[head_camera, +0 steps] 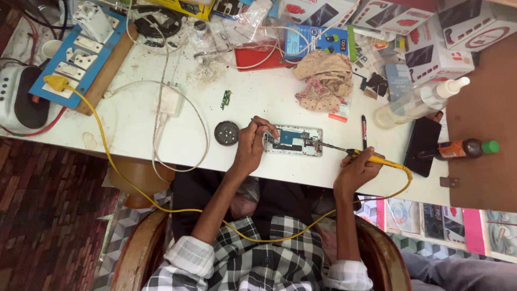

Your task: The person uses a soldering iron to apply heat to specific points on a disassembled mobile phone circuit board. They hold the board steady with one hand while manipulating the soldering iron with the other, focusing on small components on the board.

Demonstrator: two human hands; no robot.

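An opened phone (293, 141) with its circuit board showing lies on the white table (242, 102). My left hand (250, 144) rests at the phone's left end and pinches a thin wire or tweezer (264, 123) over it. My right hand (358, 167) grips a yellow-handled soldering iron (371, 157); its metal tip reaches the phone's right end. The iron's yellow cord (161, 205) loops across my lap to a plug on the blue switchboard (75, 54).
A small round tin (226, 133) sits left of the phone, a white charger (168, 101) and small green board (226, 99) farther back. A crumpled cloth (326, 78), pen (364, 129), clear spray bottle (417, 102), black phone (423, 145), brown bottle (466, 148) and boxes crowd the right.
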